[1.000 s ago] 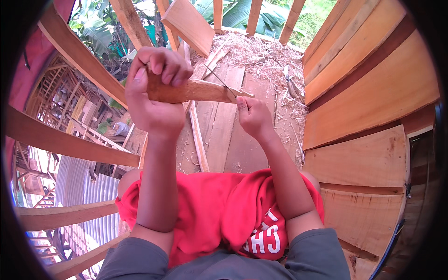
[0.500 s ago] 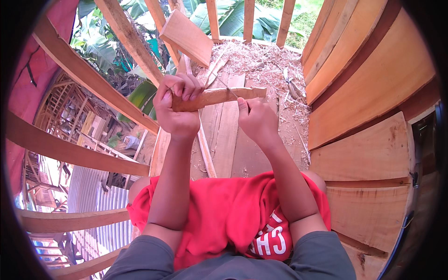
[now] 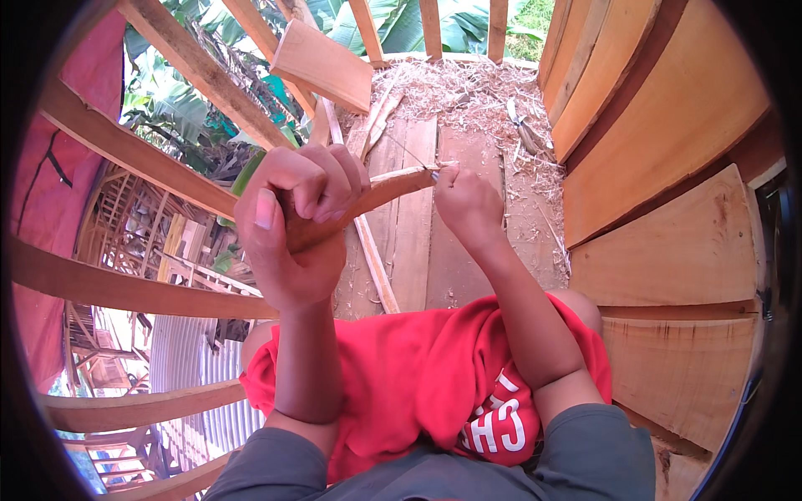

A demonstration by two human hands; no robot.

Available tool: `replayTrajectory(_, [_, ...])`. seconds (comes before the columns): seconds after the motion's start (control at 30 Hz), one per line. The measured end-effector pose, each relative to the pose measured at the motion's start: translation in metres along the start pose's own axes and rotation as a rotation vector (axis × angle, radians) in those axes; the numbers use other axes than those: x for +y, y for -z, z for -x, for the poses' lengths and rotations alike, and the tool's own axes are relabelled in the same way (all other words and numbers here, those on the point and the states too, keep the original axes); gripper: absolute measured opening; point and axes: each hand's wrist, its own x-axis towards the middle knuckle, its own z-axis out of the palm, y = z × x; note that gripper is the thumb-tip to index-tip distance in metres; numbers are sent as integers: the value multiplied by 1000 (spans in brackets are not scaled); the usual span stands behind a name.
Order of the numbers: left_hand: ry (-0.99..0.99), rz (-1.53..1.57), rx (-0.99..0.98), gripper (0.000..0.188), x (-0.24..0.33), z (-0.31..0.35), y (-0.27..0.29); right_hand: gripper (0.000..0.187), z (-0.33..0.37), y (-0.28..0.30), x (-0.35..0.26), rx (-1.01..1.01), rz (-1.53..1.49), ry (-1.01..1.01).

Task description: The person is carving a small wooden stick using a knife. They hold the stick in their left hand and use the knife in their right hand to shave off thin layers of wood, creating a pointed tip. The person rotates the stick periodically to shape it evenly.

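My left hand [image 3: 292, 217] is wrapped around the thick near end of a brown curved piece of wood [image 3: 380, 195], raised above my lap. The wood slants up to the right, its pale upper edge showing. At its far end my right hand [image 3: 469, 204] is closed, thumb on top, against the tip. A small shiny bit shows between the fingers and the wood, and a thin dark line [image 3: 411, 154] runs up and left from there. What the right fingers grip is mostly hidden. Red cloth [image 3: 401, 359] covers my lap.
Wood shavings [image 3: 468, 100] litter the far plank floor [image 3: 409, 284]. A pale board [image 3: 324, 65] leans on the slats at the back left. Wooden slats [image 3: 142, 288] form an open side at left; overlapping planks [image 3: 660, 142] wall the right.
My left hand has come closer and moved left with the wood. My right hand has shifted slightly right, now at the wood's tip rather than partway along it.
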Motion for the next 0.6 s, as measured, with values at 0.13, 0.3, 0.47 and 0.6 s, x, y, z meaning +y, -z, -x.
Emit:
replayTrajectory(0.13, [-8, -46, -42, 41, 2, 3, -4, 56, 21, 23, -16, -91, -8, 103])
replayTrajectory(0.3, [-14, -51, -50, 42, -3, 0, -10, 55, -16, -4, 34, -57, 22, -78])
replayTrajectory(0.47, [1, -69, 49, 39, 1, 7, -15, 54, 24, 20, -12, -82, -154, 59])
replayTrajectory(0.6, [-22, -27, 105, 35, 0, 2, -4, 55, 0, -12, 8, -88, -257, 77])
